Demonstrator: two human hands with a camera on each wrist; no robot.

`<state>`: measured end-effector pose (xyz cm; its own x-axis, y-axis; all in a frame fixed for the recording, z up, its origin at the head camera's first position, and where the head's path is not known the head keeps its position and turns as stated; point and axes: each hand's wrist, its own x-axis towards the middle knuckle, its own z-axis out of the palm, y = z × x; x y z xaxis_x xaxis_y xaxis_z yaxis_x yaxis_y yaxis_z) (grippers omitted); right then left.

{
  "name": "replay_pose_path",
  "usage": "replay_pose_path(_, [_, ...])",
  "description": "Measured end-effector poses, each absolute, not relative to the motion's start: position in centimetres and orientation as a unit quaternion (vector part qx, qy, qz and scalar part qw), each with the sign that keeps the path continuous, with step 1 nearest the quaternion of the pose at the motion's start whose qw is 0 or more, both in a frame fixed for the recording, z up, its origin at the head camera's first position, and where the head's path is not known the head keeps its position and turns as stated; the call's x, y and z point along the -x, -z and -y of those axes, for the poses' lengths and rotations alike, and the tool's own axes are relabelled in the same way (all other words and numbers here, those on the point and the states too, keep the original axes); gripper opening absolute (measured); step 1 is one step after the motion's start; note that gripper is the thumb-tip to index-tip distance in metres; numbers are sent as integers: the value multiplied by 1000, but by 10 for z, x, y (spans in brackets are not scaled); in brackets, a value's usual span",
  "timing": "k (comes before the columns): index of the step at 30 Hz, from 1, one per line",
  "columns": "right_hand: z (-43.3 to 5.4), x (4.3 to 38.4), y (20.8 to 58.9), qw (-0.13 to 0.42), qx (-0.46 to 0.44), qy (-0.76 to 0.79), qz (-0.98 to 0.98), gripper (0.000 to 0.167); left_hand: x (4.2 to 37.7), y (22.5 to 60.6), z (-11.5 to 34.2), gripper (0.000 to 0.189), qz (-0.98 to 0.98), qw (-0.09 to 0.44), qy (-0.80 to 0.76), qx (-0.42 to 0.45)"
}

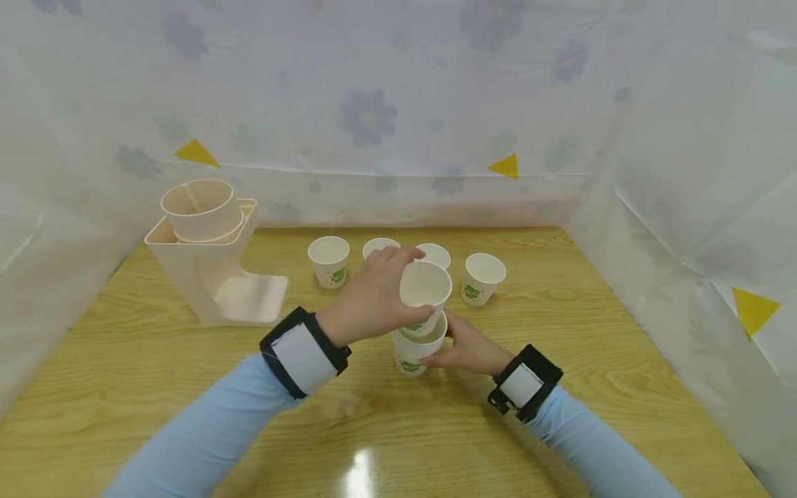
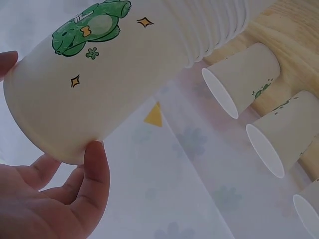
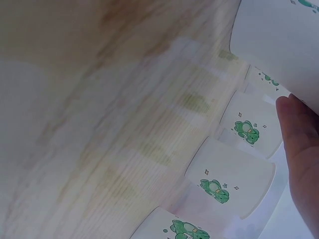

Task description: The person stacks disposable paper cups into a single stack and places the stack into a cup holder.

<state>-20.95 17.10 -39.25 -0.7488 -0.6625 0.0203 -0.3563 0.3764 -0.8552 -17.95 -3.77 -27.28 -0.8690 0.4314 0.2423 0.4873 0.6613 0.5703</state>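
My left hand [image 1: 380, 297] pinches a white paper cup [image 1: 429, 280] near its rim, thumb on the near side and fingers on the far side. That cup stands partly out of a stack of nested paper cups [image 1: 409, 363], whose layered rims [image 2: 212, 35] show in the left wrist view. A green cartoon animal [image 2: 89, 27] is printed on the cup's side. Around the lower stack, my right hand [image 1: 470, 346] grips from the right, thumb in front. In the right wrist view, its fingers [image 3: 301, 149] lie against the stack's wall [image 3: 279, 45].
Behind the hands, several single paper cups stand upright in a row, from a left one [image 1: 324, 256] to a right one [image 1: 483, 277]. A beige stand [image 1: 212, 283] with a round container [image 1: 202, 225] on top is at the left. White patterned sheeting [image 1: 367, 83] encloses the wooden table [image 1: 187, 387].
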Motion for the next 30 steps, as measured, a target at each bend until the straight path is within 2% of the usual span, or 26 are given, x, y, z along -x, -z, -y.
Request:
replay_pose_path(5, [-171, 209, 391, 166, 311, 462, -814, 69, 181, 274, 38, 65, 911, 39, 325, 251])
replay_pose_path(19, [-170, 208, 393, 169, 303, 466, -814, 71, 183, 287, 39, 68, 907, -17, 316, 278])
replay_pose_path(30, [-169, 207, 394, 163, 296, 465, -818, 70, 184, 288, 42, 67, 899, -31, 313, 305])
